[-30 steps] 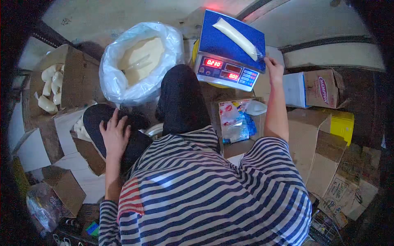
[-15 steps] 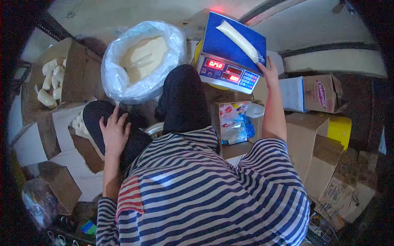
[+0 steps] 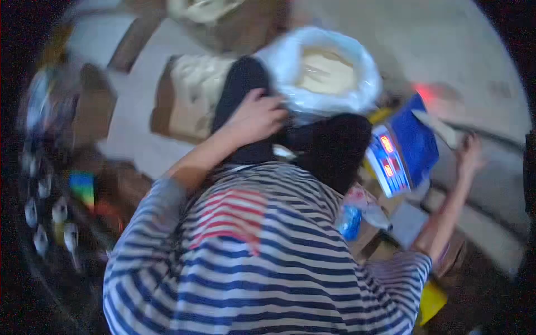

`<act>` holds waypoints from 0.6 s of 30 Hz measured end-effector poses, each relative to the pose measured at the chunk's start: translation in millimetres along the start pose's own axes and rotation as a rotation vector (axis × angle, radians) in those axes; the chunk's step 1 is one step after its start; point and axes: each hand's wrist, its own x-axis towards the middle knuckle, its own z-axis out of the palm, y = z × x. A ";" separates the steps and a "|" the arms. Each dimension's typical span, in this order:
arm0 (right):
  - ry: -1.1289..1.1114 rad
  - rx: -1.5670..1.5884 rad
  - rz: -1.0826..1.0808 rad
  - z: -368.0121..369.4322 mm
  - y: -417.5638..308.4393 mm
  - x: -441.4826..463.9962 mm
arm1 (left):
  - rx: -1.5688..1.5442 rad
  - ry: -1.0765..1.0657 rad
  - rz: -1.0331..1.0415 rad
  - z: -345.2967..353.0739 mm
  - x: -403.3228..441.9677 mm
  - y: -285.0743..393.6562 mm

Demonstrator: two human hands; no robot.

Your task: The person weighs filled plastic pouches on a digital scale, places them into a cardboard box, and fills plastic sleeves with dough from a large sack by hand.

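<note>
Motion blurs the view. My right hand (image 3: pixel 472 154) is closed on the end of a long, pale filled packet (image 3: pixel 438 128), which lies across the upper edge of the blue scale (image 3: pixel 414 146). The scale's red digits are too smeared to read. My left hand (image 3: pixel 258 116) rests on my dark-trousered knee, fingers apart and holding nothing. Between the knee and the scale stands a clear plastic bag (image 3: pixel 362 92) with its mouth wide open, full of pale powder (image 3: pixel 326 72).
An open carton (image 3: pixel 162 106) of pale packets stands left of my knee. Blue and clear plastic packaging (image 3: pixel 350 222) lies below the scale. A yellow container (image 3: pixel 431 301) is at the lower right, and several small light objects (image 3: pixel 71 237) are at the lower left.
The view has swung left, so the bag and scale appear farther right. My right hand has closed on the packet's end and shifted it toward the scale's edge. My left hand stays on the knee.
</note>
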 end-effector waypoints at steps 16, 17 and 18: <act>0.383 0.272 -0.566 -260.5 -272.0 188.5 | -0.503 0.712 0.231 -150.8 8.3 -33.5; 0.428 0.361 -0.575 -267.8 -308.6 189.0 | -0.432 0.756 0.231 -155.8 2.8 -43.9; 0.413 0.382 -0.607 -280.9 -342.3 190.2 | -0.366 0.797 0.227 -157.3 -4.6 -54.6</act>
